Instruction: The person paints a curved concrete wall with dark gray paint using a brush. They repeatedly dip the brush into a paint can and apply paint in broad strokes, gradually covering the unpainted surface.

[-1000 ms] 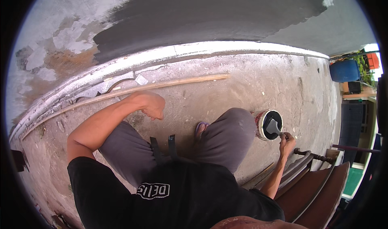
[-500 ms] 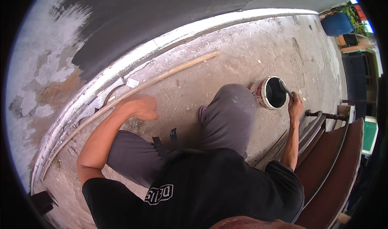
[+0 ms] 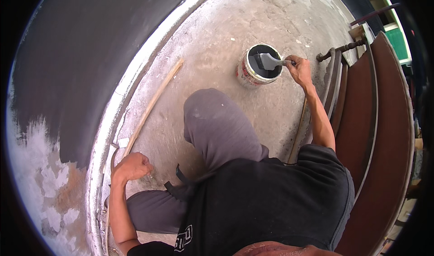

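Note:
My right hand (image 3: 299,70) is closed round the handle of a flat paintbrush (image 3: 270,62). The brush's dark bristles are over the mouth of a paint bucket (image 3: 247,77), near its inner wall; whether they touch the paint I cannot tell. Dark grey paint shows inside the bucket, which stands on the ground ahead and to the right of my bent knee. My left hand (image 3: 132,166) is curled into a loose fist near my other knee, with nothing visible in it. Beside it runs a long wooden stick (image 3: 156,100) lying on the ground.
On the left rises a wall (image 3: 95,52), mostly dark grey, with bare, patchy plaster (image 3: 49,197) lower in view. A whitish ledge (image 3: 131,73) follows its base. A brown bench (image 3: 357,125) with a dark frame stands close on my right. The ground (image 3: 212,39) is rough concrete.
The view has swung toward the right, so the bucket sits nearer the middle. The brush is now tipped flatter across the bucket's mouth. My left hand stays curled.

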The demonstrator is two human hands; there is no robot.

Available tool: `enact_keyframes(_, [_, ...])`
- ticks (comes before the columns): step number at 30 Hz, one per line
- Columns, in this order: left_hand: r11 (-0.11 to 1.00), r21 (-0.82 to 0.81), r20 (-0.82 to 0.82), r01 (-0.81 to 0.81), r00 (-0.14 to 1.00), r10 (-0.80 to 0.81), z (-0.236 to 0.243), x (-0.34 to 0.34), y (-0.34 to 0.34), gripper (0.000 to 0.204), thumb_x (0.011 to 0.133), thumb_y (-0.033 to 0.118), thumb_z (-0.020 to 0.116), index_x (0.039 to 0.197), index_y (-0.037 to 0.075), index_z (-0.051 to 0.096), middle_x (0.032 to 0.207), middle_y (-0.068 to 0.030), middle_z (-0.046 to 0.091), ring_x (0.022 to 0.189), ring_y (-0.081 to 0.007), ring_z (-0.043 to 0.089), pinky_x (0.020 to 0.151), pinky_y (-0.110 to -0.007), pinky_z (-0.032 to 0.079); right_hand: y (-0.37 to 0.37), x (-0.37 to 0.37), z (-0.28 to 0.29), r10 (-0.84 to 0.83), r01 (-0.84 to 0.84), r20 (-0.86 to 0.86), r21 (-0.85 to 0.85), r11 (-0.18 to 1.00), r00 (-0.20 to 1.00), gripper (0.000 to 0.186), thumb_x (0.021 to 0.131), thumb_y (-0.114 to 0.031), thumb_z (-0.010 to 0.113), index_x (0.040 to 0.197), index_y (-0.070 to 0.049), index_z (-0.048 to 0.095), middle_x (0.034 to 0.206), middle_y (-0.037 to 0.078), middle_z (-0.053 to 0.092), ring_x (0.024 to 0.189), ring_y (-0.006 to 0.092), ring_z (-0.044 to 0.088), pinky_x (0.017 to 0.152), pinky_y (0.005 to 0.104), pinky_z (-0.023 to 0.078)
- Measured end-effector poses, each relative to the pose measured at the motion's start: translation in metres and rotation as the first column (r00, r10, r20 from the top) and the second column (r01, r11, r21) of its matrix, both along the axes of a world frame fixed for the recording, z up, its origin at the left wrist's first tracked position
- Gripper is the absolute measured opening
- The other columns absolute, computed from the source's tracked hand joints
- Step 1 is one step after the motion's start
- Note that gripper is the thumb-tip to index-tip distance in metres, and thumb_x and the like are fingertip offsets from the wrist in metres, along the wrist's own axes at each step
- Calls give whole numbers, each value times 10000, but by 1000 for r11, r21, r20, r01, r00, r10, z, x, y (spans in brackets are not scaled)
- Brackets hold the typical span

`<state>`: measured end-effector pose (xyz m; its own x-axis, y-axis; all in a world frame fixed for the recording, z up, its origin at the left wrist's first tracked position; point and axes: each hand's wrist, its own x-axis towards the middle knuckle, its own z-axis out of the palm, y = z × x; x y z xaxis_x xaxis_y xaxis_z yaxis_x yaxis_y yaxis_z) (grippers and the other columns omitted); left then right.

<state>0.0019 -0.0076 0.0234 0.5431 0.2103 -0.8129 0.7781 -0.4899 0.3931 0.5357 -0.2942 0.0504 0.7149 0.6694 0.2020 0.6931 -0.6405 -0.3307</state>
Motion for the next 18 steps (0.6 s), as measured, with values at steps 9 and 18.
enact_keyframes(9, [996, 8, -88, 86, 992, -85, 20, 11, -4, 373, 788, 345, 568, 845, 13, 728, 790, -188, 694, 784, -320, 665, 738, -421, 501, 7, 14, -23, -53, 68, -148, 99, 993, 988, 216, 828, -161, 648, 942, 1, 733, 737, 180, 692, 668, 276, 681, 656, 372, 510])
enact_keyframes(18, [990, 0, 62, 144, 988, -144, 10, 4, -12, 357, 810, 364, 542, 791, 62, 731, 774, -134, 703, 748, -299, 660, 717, -420, 507, 80, -25, 9, -9, 14, -13, 570, 821, 1000, 192, 903, -148, 625, 980, 1, 719, 613, 25, 578, 556, 108, 551, 523, 274, 417])
